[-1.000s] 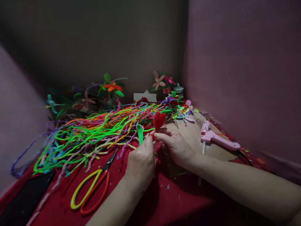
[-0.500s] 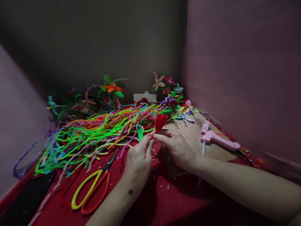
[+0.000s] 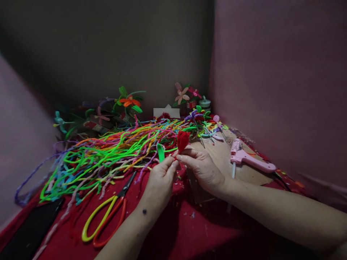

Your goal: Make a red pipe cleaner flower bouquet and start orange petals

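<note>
A red pipe-cleaner flower [image 3: 183,140] with its petals bunched upward stands above my fingertips. My right hand [image 3: 204,169] pinches its base between thumb and forefinger. Meeting it from the other side, my left hand [image 3: 160,180] has its thumb and forefinger closed at the same base. My fingers cover the lower end of the flower. Just beyond my left hand a green pipe-cleaner leaf [image 3: 161,153] sticks up; whether it touches the hand I cannot tell.
Several loose coloured pipe cleaners [image 3: 119,144] are heaped at left and centre. Scissors [image 3: 119,202] with yellow and red handles lie nearer me. A pink glue gun [image 3: 249,159] rests on cardboard [image 3: 225,159] at right. Finished flowers [image 3: 130,101] stand behind; a black flat object [image 3: 29,231] lies front left.
The red flower has turned slightly more upright and shifted a little left. My left wrist has moved slightly left; both hands keep their pinch.
</note>
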### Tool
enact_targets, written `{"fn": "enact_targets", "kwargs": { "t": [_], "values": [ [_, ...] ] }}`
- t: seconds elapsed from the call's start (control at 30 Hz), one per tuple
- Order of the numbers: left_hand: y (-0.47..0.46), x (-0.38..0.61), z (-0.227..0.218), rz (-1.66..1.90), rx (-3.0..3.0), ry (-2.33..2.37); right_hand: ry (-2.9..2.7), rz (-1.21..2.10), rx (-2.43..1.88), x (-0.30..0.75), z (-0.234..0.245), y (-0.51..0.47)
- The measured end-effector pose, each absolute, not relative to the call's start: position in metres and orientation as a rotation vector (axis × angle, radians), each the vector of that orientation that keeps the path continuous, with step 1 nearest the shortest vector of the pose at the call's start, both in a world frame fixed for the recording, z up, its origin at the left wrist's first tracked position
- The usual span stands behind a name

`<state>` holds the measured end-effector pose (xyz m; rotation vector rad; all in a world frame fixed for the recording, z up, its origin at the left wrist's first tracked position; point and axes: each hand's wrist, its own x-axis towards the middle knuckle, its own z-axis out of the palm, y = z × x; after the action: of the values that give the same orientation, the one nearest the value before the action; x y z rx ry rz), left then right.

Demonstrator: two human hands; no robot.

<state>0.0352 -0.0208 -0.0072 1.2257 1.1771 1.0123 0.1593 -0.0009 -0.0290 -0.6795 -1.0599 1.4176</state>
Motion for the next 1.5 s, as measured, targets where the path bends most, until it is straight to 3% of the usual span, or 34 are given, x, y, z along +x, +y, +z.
{"fn": "enact_targets", "kwargs": {
  "t": [0.27,0.93,1.03,1.2,1.37,1.5],
  "values": [
    [-0.019,0.034,-0.007,1.012,1.22,1.193,-1.115,1.432,-0.705,0.161,-0.032,0.003],
    [-0.018,0.018,0.001,0.781,0.839,0.665,-1.145,1.852,-0.444,0.17,-0.019,0.009],
    [-0.016,0.016,0.001,0.753,0.839,0.633,-1.166,1.793,-0.467,0.171,-0.021,0.009],
    [-0.014,0.022,-0.003,0.82,1.043,0.87,-1.091,1.665,-0.555,0.164,-0.027,0.009],
    [-0.018,0.031,-0.014,1.094,1.811,1.465,-0.96,1.697,-0.581,0.16,-0.028,0.006],
    [-0.018,0.027,-0.024,1.038,2.195,1.621,-0.952,1.682,-0.656,0.16,-0.025,0.002]
  ]
}}
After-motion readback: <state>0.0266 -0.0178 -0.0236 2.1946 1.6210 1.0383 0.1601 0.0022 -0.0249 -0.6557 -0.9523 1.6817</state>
